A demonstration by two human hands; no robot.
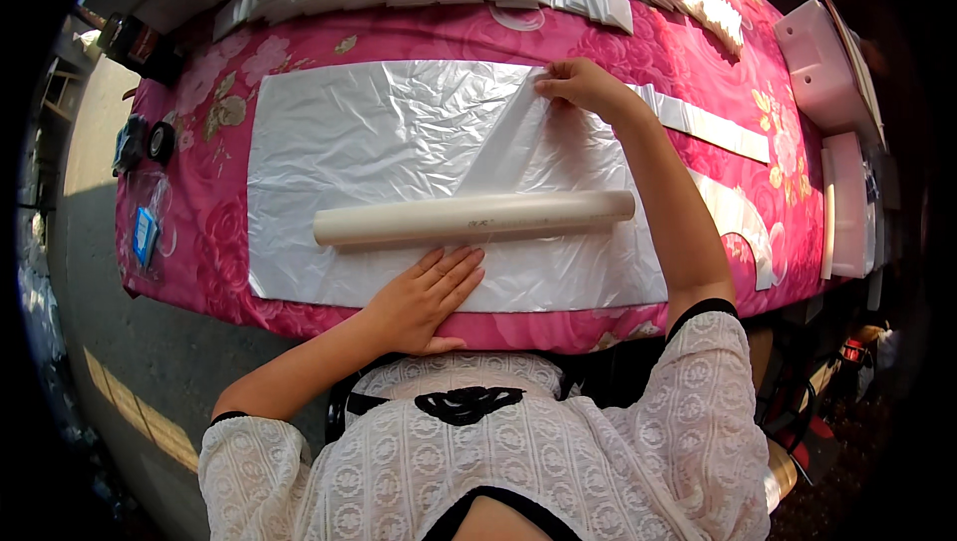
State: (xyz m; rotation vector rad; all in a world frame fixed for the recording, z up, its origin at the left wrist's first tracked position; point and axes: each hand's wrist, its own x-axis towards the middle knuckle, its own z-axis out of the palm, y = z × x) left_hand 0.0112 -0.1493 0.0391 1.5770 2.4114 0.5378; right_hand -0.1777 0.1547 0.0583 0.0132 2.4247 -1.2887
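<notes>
Pinching film (505, 132), right grip (585, 87) outstretched

1. I am wearing a white, lace-patterned top (429, 466).
2. Black trim (703, 310) is edging its short sleeves (688, 376), up the arm from my right hand (586, 87) and left hand (431, 290).
3. Behind my left hand, black openwork (469, 403) is decorating the front; farther back, black is bordering the neckline (488, 491).

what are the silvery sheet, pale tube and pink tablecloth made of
Silvery sheet: likely thin plastic film, glossy, with crinkles catching the light. Pale tube: likely rigid plastic, smooth with a soft sheen. Pink tablecloth: perhaps smooth fabric; front edge wrinkled.
</notes>
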